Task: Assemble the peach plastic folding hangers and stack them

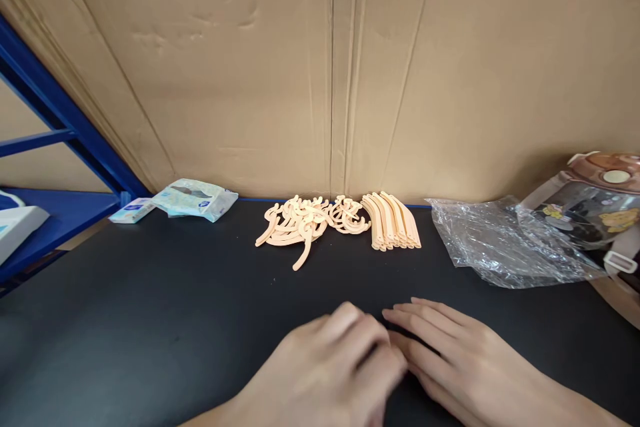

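My left hand (335,363) is near the front of the black tabletop (150,320), its fingers bent inward and pressed together. Whatever it may grip is hidden beneath the knuckles. Close against it on the right, my right hand (463,350) reaches inward with its fingers stretched out, and nothing shows in it. Beyond both hands lies a loose pile of curved, pale wood-coloured strips (300,220) with rounded ends. A smaller heap of curled pieces (347,215) touches its right side. Farther right, long curved strips (395,220) are stacked neatly side by side.
Cardboard (250,80) walls off the table's back edge. At the back left are a soft tissue pack (193,200), a small box (133,211) and a blue metal frame (95,140). Crumpled clear plastic (510,243) and a strapped transparent bottle (583,210) occupy the right.
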The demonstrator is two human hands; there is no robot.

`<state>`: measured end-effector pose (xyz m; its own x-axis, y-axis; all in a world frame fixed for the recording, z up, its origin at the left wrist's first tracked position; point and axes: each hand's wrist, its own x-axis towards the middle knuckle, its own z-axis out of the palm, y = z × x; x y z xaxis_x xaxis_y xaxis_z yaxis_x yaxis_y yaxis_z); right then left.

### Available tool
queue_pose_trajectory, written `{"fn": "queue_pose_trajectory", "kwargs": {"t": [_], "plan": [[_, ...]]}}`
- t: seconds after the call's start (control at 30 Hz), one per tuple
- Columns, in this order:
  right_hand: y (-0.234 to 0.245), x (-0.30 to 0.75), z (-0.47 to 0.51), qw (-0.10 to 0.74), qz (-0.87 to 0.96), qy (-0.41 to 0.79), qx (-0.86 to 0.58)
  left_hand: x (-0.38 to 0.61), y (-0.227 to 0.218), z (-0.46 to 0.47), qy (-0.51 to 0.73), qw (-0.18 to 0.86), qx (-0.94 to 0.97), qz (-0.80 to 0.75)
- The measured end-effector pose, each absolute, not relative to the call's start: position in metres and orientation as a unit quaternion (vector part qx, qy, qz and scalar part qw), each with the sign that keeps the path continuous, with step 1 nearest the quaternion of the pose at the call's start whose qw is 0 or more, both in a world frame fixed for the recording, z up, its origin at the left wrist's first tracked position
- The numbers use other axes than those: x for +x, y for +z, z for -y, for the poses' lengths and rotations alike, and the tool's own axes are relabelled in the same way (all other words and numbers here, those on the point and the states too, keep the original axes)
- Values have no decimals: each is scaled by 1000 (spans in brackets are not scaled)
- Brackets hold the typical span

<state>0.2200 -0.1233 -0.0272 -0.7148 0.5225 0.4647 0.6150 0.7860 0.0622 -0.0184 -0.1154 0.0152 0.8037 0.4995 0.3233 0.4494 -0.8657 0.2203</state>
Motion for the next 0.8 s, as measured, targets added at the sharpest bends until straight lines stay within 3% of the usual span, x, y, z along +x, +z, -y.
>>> {"fn": "queue_pose_trajectory", "kwargs": {"t": [0.1, 0.3, 0.8], "plan": [[-28, 225, 116, 155, 927, -80, -332, -22, -15, 98, 136, 23, 935, -326], [-19, 229, 106, 59, 936, -5, -347, -40, -45, 89, 94, 52, 927, -360], [-28, 226, 105, 76, 912, 100, -390, -42, -43, 84, 162, 64, 913, -370]]}}
